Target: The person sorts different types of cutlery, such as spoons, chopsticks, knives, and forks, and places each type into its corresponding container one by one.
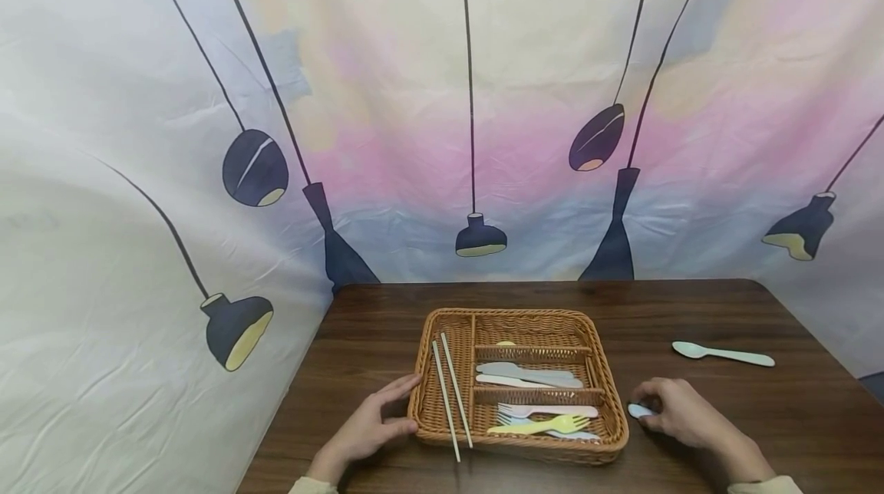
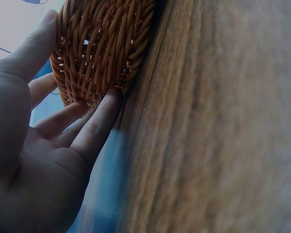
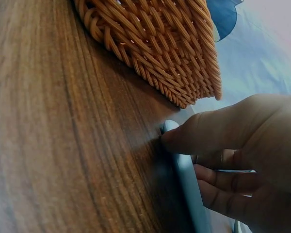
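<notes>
A brown wicker basket [image 1: 618,433] with compartments stands on the table. My left hand [image 1: 369,425] touches its left side with extended fingers; the left wrist view shows the fingertips against the woven wall [image 2: 106,43]. Beyond the basket's right side, my right hand [image 1: 680,410] pinches a pale blue plastic utensil [image 1: 638,410] with a rounded end. In the right wrist view the thumb presses on this utensil [image 3: 186,177] close over the table, and its far part is hidden by the hand. A pale spoon [image 1: 725,355] lies behind the right hand.
Two pale chopsticks [image 1: 445,394] slant over the basket's front rim from the left compartment. Knives [image 1: 528,375] lie in the middle compartment, forks [image 1: 545,425] in the front one, and part of a yellow piece [image 1: 506,343] shows at the back. A printed cloth [image 1: 414,133] hangs behind the table.
</notes>
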A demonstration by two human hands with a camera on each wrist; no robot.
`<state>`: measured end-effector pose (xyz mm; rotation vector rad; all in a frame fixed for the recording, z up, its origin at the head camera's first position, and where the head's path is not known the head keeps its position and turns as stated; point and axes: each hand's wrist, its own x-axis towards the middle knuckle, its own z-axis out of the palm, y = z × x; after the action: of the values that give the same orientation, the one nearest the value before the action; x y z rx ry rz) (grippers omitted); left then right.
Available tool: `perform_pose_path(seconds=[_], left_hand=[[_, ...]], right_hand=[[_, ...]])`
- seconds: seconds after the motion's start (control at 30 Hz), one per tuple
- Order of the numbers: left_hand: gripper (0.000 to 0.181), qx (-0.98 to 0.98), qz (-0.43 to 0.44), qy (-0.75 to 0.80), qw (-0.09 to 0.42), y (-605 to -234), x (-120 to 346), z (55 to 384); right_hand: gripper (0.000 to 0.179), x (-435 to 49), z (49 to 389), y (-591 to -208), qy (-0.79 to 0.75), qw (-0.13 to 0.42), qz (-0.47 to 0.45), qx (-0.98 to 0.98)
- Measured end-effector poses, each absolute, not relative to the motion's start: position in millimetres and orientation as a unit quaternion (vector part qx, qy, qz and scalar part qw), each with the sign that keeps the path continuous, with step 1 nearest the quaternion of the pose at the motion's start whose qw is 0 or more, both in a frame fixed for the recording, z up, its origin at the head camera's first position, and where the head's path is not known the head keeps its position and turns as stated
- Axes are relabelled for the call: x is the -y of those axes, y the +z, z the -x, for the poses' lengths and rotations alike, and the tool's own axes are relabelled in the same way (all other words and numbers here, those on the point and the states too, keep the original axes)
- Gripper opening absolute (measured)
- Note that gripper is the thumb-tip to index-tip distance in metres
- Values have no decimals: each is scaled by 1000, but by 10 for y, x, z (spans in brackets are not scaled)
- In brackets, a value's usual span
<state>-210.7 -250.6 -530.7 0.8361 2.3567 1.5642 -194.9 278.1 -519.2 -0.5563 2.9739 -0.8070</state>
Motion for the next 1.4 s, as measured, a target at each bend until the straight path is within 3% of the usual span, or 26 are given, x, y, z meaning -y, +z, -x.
perform_pose_path(seconds=[1.4], left_hand=[[69,-801,-265,526,105,-5295,2504,2105]], right_hand=[[21,-2650,2239,-4788,-291,-106,176,-935]])
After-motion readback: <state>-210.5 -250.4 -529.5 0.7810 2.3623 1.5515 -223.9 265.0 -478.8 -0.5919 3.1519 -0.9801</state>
